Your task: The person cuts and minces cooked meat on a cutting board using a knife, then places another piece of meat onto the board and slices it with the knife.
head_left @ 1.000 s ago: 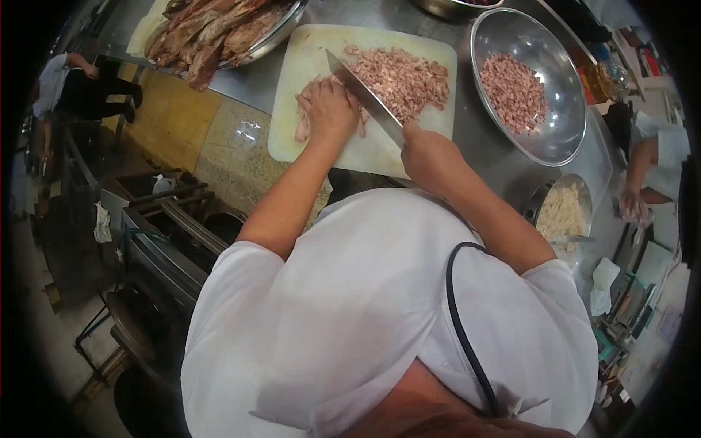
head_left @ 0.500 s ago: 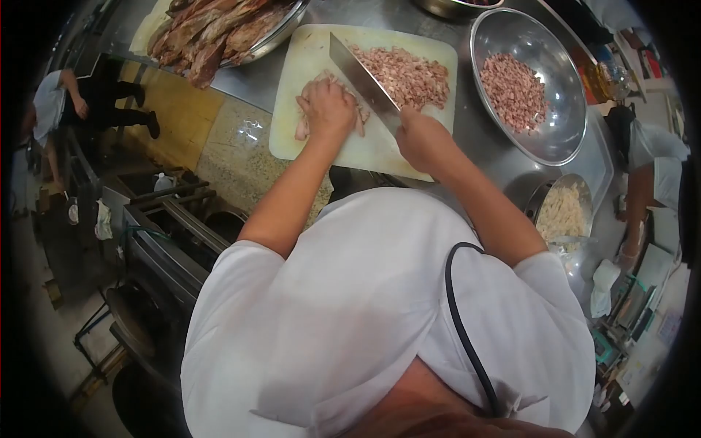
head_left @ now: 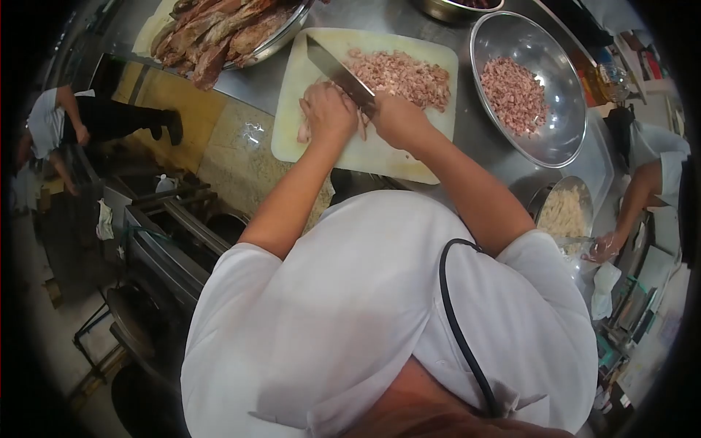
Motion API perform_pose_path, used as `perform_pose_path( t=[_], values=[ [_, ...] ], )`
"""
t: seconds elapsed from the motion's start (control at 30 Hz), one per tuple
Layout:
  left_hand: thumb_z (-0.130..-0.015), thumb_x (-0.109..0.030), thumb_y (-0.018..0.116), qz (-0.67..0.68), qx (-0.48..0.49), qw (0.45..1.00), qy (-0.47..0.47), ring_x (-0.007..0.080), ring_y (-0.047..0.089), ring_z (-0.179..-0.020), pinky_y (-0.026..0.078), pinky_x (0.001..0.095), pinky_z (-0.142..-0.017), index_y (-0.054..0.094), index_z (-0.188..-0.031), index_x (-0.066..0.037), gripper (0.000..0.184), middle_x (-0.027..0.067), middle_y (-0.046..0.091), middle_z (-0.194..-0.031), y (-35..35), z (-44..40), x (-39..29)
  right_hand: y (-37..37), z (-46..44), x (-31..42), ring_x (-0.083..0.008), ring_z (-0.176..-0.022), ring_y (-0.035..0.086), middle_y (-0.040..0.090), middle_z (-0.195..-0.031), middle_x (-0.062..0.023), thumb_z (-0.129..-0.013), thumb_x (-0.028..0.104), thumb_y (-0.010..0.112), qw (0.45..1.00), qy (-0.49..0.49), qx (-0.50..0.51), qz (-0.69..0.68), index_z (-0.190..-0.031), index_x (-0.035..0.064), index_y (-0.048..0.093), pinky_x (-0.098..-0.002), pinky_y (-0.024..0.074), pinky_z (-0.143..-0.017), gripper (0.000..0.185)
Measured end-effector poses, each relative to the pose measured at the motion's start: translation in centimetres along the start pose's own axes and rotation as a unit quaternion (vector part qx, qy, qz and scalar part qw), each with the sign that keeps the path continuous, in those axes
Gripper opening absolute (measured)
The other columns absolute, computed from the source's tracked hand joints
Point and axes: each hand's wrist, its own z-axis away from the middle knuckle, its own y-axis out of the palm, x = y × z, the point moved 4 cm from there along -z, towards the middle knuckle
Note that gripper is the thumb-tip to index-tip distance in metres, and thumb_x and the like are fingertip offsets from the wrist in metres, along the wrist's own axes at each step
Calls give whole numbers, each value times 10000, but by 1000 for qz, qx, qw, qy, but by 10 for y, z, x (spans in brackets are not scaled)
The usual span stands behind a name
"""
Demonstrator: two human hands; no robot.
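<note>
On a pale cutting board [head_left: 292, 148], my right hand [head_left: 398, 123] grips the handle of a broad-bladed kitchen knife [head_left: 337, 69]. The blade slants up and to the left, close beside my left hand's fingers. My left hand [head_left: 330, 109] is curled down over strips of meat [head_left: 304, 131], pinning them to the board; most of the meat under the palm is hidden. A heap of chopped meat [head_left: 401, 77] lies to the right of the blade. Beyond the board's right edge stands a large steel bowl [head_left: 566, 120] partly filled with diced meat [head_left: 512, 95].
A metal bowl [head_left: 281, 36] of large browned meat pieces [head_left: 219, 33] stands at upper left. At right sits a container of pale shredded food [head_left: 566, 212], with a co-worker's gloved hand [head_left: 604, 247] beside it. Another person [head_left: 62, 117] is at far left, near dark kitchen equipment [head_left: 171, 241].
My right hand and the knife have shifted left, bringing the blade nearer my left hand. At right, the co-worker's arm now reaches toward the pale food container. The person at far left has moved.
</note>
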Motion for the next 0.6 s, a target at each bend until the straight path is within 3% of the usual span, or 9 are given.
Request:
perform_pose_path(
  t=[0.07, 0.1, 0.17, 0.27, 0.4, 0.47, 0.6],
  values=[
    [-905, -228, 586, 17, -50, 998, -16, 426, 485, -1287, 325, 586, -1106, 642, -1190, 32, 390, 215, 590, -1302, -4, 2, 0, -14, 19, -4, -458, -955, 687, 706, -977, -273, -908, 109, 536, 982, 148, 84, -83, -1041, -36, 602, -533, 519, -849, 209],
    [-905, -228, 586, 18, -51, 998, -15, 426, 485, -1287, 325, 586, -1106, 642, -1190, 32, 390, 215, 590, -1302, -3, 2, 0, -13, 28, -9, -458, -955, 687, 706, -977, -273, -908, 109, 536, 982, 149, 83, -83, -1041, -36, 602, -533, 519, -849, 209],
    [-896, -211, 593, 0, -17, 1000, -11, 437, 479, -1283, 337, 586, -1094, 644, -1180, 40, 382, 240, 585, -1277, 0, 2, 1, -13, 46, -15, -464, -934, 685, 701, -969, -282, -900, 77, 508, 997, 62, 27, 21, -1036, -39, 597, -535, 517, -842, 200],
    [-891, -232, 583, 46, 7, 999, -17, 407, 437, -1327, 280, 643, -1097, 628, -1223, 57, 442, 205, 585, -1283, -6, 1, -2, -27, 73, -8, -467, -927, 682, 699, -955, -284, -896, 58, 487, 994, 61, 74, 51, -1036, -43, 593, -536, 515, -841, 203],
    [-894, -238, 585, 21, 42, 999, -25, 407, 434, -1331, 272, 655, -1097, 633, -1223, 58, 445, 208, 587, -1284, 3, -1, 0, -16, 62, -13, -468, -927, 681, 697, -944, -289, -896, 67, 492, 995, 38, 82, 44, -1032, -43, 590, -539, 516, -841, 200],
    [-870, -186, 613, -5, -16, 1000, -7, 424, 487, -1270, 342, 587, -1073, 669, -1125, 41, 346, 217, 622, -1197, 6, 0, 1, 10, 31, -12, -465, -932, 685, 702, -952, -282, -902, 79, 501, 999, 8, 28, 22, -1032, -38, 594, -542, 520, -839, 198],
    [-869, -244, 608, -17, -2, 1000, 10, 428, 490, -1261, 340, 591, -1066, 674, -1118, 39, 383, 216, 629, -1174, -11, -3, -2, 18, -3, 1, -472, -953, 672, 692, -977, -310, -931, 157, 562, 1000, 6, 18, 8, -1097, -24, 586, -542, 516, -850, 247]
  ],
)
